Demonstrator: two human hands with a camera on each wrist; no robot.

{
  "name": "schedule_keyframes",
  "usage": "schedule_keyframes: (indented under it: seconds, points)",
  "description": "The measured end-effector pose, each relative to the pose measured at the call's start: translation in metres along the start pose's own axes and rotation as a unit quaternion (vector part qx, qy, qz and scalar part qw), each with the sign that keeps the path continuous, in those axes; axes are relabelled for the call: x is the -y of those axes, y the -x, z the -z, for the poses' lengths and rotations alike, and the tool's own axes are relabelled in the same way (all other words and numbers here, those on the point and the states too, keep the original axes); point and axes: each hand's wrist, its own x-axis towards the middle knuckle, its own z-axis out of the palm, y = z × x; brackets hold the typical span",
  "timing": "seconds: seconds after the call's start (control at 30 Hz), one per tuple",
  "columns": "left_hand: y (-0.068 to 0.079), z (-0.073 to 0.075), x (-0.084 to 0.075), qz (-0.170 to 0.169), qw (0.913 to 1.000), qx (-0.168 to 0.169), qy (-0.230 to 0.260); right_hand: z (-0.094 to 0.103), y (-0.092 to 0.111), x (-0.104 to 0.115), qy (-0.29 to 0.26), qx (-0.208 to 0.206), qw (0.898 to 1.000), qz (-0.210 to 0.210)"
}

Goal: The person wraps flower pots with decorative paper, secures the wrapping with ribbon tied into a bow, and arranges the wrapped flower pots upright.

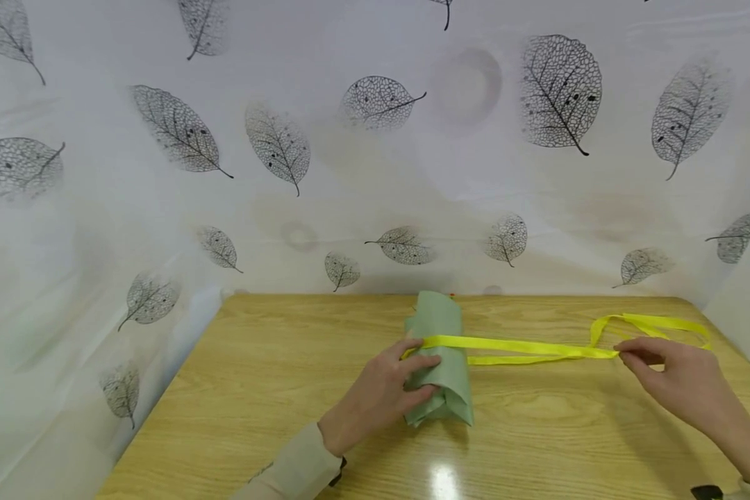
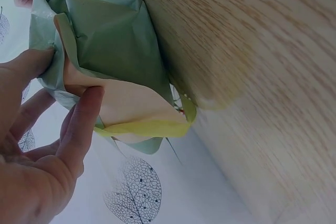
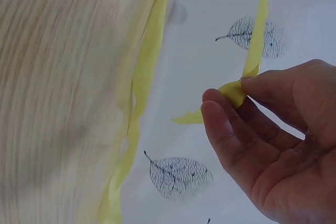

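On the table lies a bundle wrapped in sage-green paper [image 1: 440, 319], with folded ends and a pale peach side [image 2: 131, 100] in the left wrist view. My left hand [image 1: 381, 389] holds the bundle from its left side, fingers and thumb on the paper. A yellow ribbon [image 1: 506, 344] passes around the bundle, and two strands stretch to the right. Off to the right, my right hand [image 1: 687, 378] pinches the ribbon between thumb and fingers. In the right wrist view, a short ribbon tip [image 3: 189, 118] sticks out past the fingertips. The bundle's contents are mostly hidden.
A loose loop of ribbon [image 1: 669, 321] trails behind the right hand. The wood-grain table [image 1: 269, 368] meets a pale leaf-print sheet [image 1: 362, 180] at its back and sides. Tiny red and green bits show at the bundle's far end.
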Motion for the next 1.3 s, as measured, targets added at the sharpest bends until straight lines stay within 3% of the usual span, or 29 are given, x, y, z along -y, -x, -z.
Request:
schedule_keyframes:
  seconds: [0.4, 0.53, 0.7, 0.8, 0.93, 1.03, 1.17, 1.3]
  points:
    - [0.002, -0.001, 0.002, 0.003, 0.9998, -0.005, 0.019, 0.015, 0.016, -0.039, 0.033, 0.071, 0.996, -0.043]
    - [0.002, -0.001, 0.001, 0.014, 0.9994, 0.002, 0.033, 0.015, 0.019, -0.043, 0.042, 0.093, 0.994, -0.049]
    - [0.002, -0.002, 0.001, 0.019, 0.9989, 0.007, 0.042, 0.014, 0.017, -0.044, 0.048, 0.153, 0.985, -0.063]
    - [0.002, -0.002, 0.0, 0.024, 0.9987, 0.009, 0.044, 0.011, 0.014, -0.04, 0.056, 0.179, 0.981, -0.049]
    - [0.002, -0.002, 0.0, 0.025, 0.9986, 0.011, 0.045, 0.001, 0.013, -0.017, 0.039, 0.155, 0.987, 0.0]
    - [0.003, -0.001, 0.0, 0.023, 0.9987, 0.012, 0.045, -0.015, 0.015, 0.015, -0.025, 0.116, 0.991, 0.068]
    - [0.003, 0.001, 0.0, 0.02, 0.9988, 0.011, 0.044, -0.037, 0.011, 0.062, -0.128, 0.123, 0.974, 0.138]
    - [0.002, 0.001, 0.0, 0.02, 0.9986, 0.01, 0.047, -0.053, -0.002, 0.094, -0.177, 0.158, 0.959, 0.152]
